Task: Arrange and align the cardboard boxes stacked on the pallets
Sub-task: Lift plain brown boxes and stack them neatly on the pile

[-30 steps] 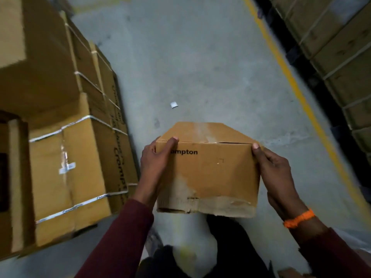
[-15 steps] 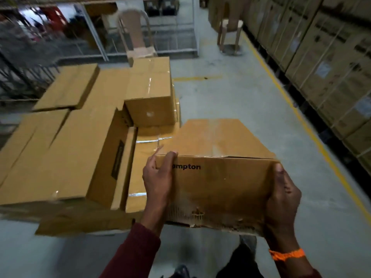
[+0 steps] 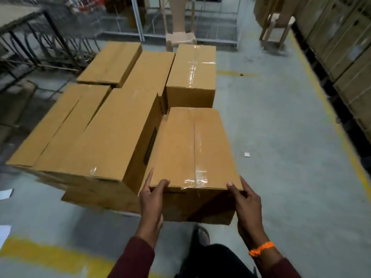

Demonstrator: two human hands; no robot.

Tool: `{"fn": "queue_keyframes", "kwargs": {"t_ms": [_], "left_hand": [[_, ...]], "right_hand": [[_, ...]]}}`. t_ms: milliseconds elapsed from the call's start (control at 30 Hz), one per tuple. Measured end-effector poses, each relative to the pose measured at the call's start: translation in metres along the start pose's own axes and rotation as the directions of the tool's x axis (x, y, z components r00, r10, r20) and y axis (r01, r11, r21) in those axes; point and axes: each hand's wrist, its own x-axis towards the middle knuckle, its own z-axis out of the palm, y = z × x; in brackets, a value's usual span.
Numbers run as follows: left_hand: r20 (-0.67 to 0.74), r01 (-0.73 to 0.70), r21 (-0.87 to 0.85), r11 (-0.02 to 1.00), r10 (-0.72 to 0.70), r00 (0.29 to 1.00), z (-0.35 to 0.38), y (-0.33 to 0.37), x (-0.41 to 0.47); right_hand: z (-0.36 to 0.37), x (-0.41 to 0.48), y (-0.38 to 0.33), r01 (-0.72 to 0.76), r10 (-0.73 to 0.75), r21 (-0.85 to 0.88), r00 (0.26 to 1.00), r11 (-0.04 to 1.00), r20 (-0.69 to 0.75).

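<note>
A taped brown cardboard box (image 3: pixel 192 149) sits at the near right corner of the stack, its long side running away from me. My left hand (image 3: pixel 152 199) grips its near left corner, thumb on the top edge. My right hand (image 3: pixel 246 201) grips the near right corner the same way. A long box (image 3: pixel 112 137) lies close against its left side. Behind it stands another taped box (image 3: pixel 192 77), with a small gap between them. Further boxes (image 3: pixel 110 63) lie on the stack's far left. The pallet under the stack is hidden.
A wall of strapped cartons (image 3: pixel 345 57) runs along the right behind a yellow floor line (image 3: pixel 329 109). Plastic chairs (image 3: pixel 180 27) and a stool (image 3: pixel 277 27) stand at the back. Metal racking (image 3: pixel 40 47) is at the left. Open concrete floor lies to the right of the stack.
The box I carried in front of me has come down beside the long box on the stack. My view has risen from the floor to the whole stack. Both hands stay on its near corners.
</note>
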Motion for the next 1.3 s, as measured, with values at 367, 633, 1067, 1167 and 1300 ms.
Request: {"fn": "queue_keyframes", "kwargs": {"t_ms": [367, 633, 1067, 1167, 1300], "left_hand": [[-0.085, 0.082, 0.029, 0.996, -0.08, 0.993, 0.001, -0.008, 0.061], [-0.014, 0.18, 0.198, 0.964, -0.181, 0.983, 0.007, -0.019, 0.121], [0.257, 0.138, 0.494, 0.858, -0.295, 0.92, -0.046, -0.006, 0.151], [0.28, 0.118, 0.508, 0.853, -0.293, 0.914, -0.061, -0.009, 0.153], [0.273, 0.122, 0.559, 0.82, -0.32, 0.907, -0.073, -0.025, 0.155]], "right_hand": [[0.033, 0.037, 0.027, -0.048, 0.065, -0.091, 0.98, 0.995, 0.187], [0.063, 0.078, 0.046, -0.091, 0.124, -0.19, 0.978, 0.978, 0.169], [0.117, 0.043, 0.047, -0.254, 0.226, -0.218, 0.963, 0.942, -0.145], [0.121, 0.031, 0.055, -0.29, 0.259, -0.123, 0.941, 0.949, -0.218], [0.12, 0.005, 0.073, -0.361, 0.358, 0.034, 0.902, 0.932, -0.241]]}}
